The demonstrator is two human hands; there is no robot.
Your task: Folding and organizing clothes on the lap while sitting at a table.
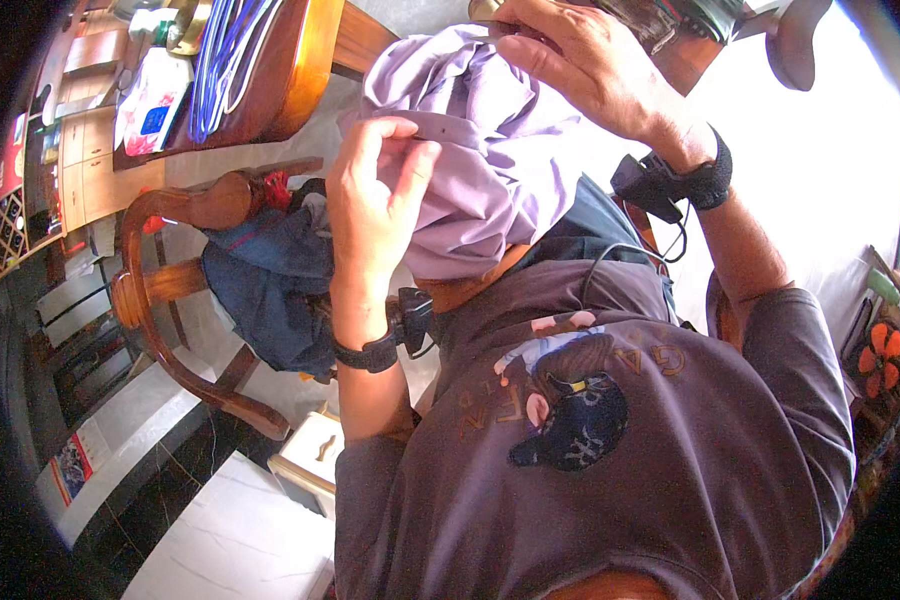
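A lavender cloth garment (480, 202) lies bunched across my lap, with a seamed band (454, 131) near its middle. A small dark spot, perhaps a buttonhole, marks this band. My left hand (379, 187) pinches the band's left end between thumb and forefinger. Over the garment's far right part, my right hand (585, 71) is bent with its thumb pointing left. Something thin and dark shows between that thumb and the fingers, too hidden to name. Both wrists wear black straps with small devices, and a cable (607, 251) runs from the right one.
A wooden chair (146, 300) at left carries dark blue clothing (270, 285). Blue and white hangers (229, 67) and a printed packet (154, 105) lie on a wooden table (266, 112). A white box (311, 450) stands lower left.
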